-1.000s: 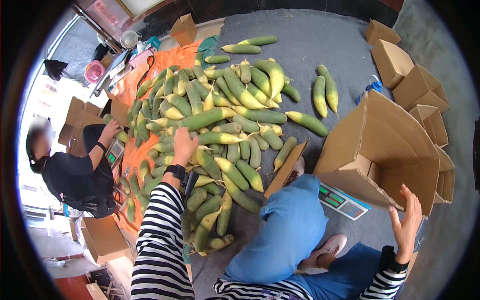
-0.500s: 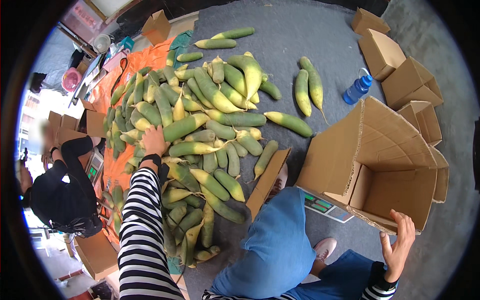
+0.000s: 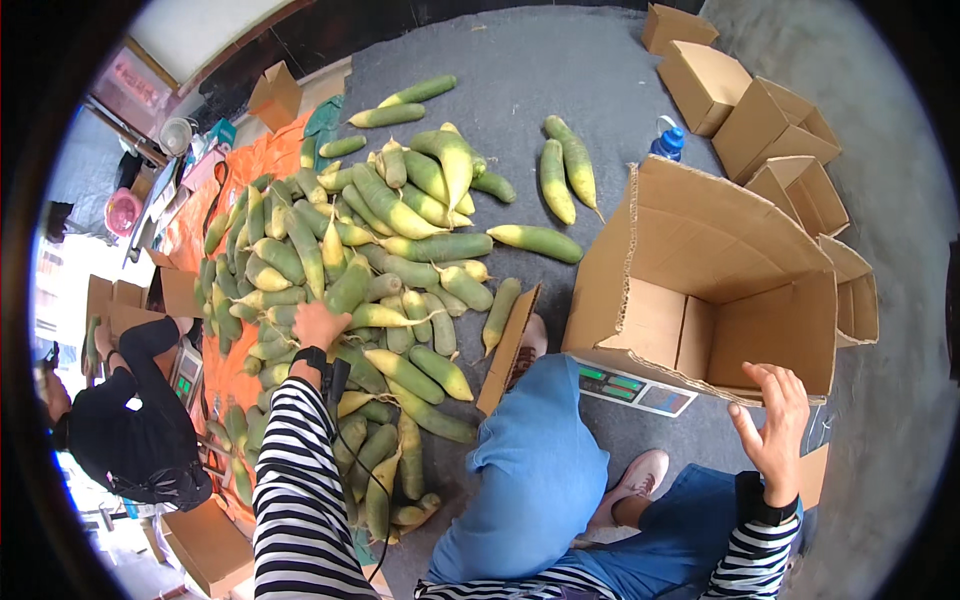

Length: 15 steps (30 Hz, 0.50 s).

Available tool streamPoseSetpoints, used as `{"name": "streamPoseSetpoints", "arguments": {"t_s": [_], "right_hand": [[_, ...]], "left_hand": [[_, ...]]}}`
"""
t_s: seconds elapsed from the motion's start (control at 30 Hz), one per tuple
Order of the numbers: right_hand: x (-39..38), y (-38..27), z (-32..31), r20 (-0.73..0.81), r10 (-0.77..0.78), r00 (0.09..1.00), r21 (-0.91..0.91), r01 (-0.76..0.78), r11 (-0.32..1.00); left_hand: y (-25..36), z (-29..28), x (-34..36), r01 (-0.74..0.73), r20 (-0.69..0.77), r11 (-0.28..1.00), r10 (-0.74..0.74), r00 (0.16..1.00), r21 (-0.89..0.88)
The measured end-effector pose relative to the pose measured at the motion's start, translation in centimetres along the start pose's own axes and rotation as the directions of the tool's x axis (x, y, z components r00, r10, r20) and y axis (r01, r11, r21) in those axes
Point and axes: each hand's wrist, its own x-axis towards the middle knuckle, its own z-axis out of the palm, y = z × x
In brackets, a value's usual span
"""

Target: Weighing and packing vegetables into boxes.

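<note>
A large heap of green radishes (image 3: 405,270), green with pale yellow ends, covers the floor at the left. My left hand (image 3: 318,326) closes round the lower end of one green radish (image 3: 348,288), which tilts up out of the heap. Part of the grip is hidden behind the hand's back. At the right, my right hand (image 3: 776,415) is at the near rim of a cardboard box (image 3: 612,290), fingers stretched and thumb apart. The box stands with its top open on a scale (image 3: 650,392) with a lit green display; no radish shows inside it.
Several smaller cardboard boxes (image 3: 775,125) line the right side, near a blue bottle (image 3: 668,142). A loose cardboard flap (image 3: 508,350) stands by my shoe. Orange sheeting (image 3: 190,225) lies under the heap's left side. Another person (image 3: 135,420) in black crouches at far left.
My left hand has turned the radish from lying sideways to tilting up. The view has shifted, so the box appears further left. My right hand stays at the box's rim.
</note>
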Motion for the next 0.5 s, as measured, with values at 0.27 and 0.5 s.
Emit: {"name": "streamPoseSetpoints", "arguments": {"t_s": [0.27, 0.5], "right_hand": [[-0.9, 1.1, 0.0, -0.11, -0.063, 0.992, 0.138, 0.078, 0.987], [-1.7, 1.9, 0.5, -0.109, -0.117, 0.987, 0.146, 0.132, 0.98]], "left_hand": [[-3.1, -3.7, -13.2, 0.326, 0.375, 0.212, 0.259, 0.89, -0.921], [5.2, -21.6, -23.5, -0.185, 0.023, 0.252, 0.646, 0.763, -0.95]]}}
